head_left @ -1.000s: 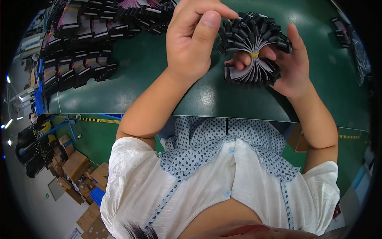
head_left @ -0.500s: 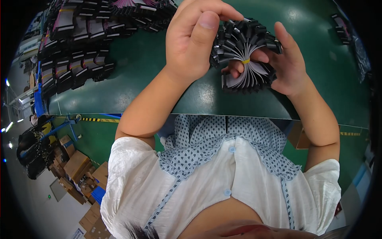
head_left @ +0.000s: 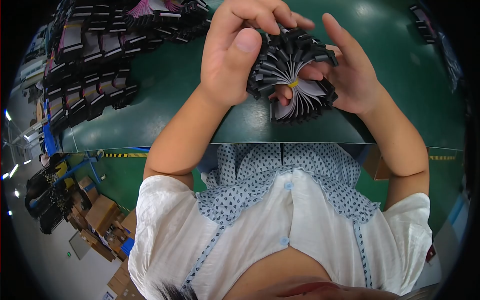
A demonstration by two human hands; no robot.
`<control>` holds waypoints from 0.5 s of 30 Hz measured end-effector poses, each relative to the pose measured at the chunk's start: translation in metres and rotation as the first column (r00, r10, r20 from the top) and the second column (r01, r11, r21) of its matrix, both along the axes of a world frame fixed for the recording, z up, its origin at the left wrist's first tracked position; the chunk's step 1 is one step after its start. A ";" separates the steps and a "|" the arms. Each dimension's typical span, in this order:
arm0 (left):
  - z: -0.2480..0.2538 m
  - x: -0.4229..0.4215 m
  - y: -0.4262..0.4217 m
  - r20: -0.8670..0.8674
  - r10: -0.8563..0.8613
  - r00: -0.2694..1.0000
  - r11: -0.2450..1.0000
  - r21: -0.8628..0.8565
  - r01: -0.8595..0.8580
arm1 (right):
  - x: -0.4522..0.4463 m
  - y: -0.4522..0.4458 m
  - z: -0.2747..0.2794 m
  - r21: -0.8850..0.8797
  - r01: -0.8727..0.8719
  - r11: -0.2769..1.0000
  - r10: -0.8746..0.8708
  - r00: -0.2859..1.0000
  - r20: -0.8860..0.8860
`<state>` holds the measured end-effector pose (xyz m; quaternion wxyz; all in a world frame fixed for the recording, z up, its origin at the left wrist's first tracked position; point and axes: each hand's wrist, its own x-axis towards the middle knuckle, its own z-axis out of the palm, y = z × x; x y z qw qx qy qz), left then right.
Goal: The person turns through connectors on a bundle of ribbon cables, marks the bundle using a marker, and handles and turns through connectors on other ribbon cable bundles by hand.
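Note:
A fanned bundle of grey ribbon cables (head_left: 303, 102) with black connectors is held above the table, tied at its middle by a yellow band (head_left: 293, 84). My right hand (head_left: 350, 75) grips it from the right; its fingers pass behind the cables, and some fingertips show at the left of the band. Cupped round the upper left side is my left hand (head_left: 227, 57), its fingers curled over the top connectors and its thumb raised. The bundle hides part of the left fingers, and one fingertip is blurred.
Stacks of similar cable bundles (head_left: 95, 42) cover the left of the green table (head_left: 170, 107). More cables (head_left: 424, 24) and a clear plastic bag (head_left: 448, 62) lie at the far right. Cardboard boxes (head_left: 102, 212) stand on the floor at lower left.
Both hands and the bundle appear slightly further left in view. The left fingers have shifted over the top connectors, and the bundle has turned a little.

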<state>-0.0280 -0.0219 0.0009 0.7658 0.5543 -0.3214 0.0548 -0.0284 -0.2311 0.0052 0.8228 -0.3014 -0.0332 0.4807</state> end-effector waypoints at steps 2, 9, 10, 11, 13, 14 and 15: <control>0.003 -0.004 0.000 -0.049 -0.013 0.999 1.000 -0.005 0.012 | -0.001 0.002 0.004 -0.018 -0.021 1.000 0.021 0.999 0.028; 0.004 -0.001 -0.005 -0.035 -0.057 0.998 0.991 -0.126 0.052 | 0.007 0.000 0.002 0.134 -0.061 0.989 0.074 0.993 -0.094; 0.004 -0.001 -0.006 -0.031 -0.057 0.998 0.990 -0.129 0.053 | 0.007 0.001 0.002 0.065 -0.066 0.996 0.068 0.997 -0.025; 0.004 -0.001 -0.006 -0.028 -0.058 0.998 0.990 -0.131 0.054 | 0.007 0.000 0.002 0.048 -0.077 0.996 0.078 0.997 -0.015; 0.002 -0.001 -0.006 -0.042 -0.055 0.998 0.988 -0.146 0.048 | 0.008 -0.001 0.001 0.033 -0.095 0.995 0.095 0.995 -0.006; 0.001 0.000 -0.006 -0.048 -0.053 0.997 0.987 -0.154 0.045 | 0.007 -0.002 0.001 0.034 -0.101 0.994 0.102 0.995 -0.008; 0.001 0.000 -0.006 -0.053 -0.048 0.997 0.986 -0.165 0.039 | 0.005 -0.003 0.003 0.052 -0.103 0.993 0.105 0.994 -0.023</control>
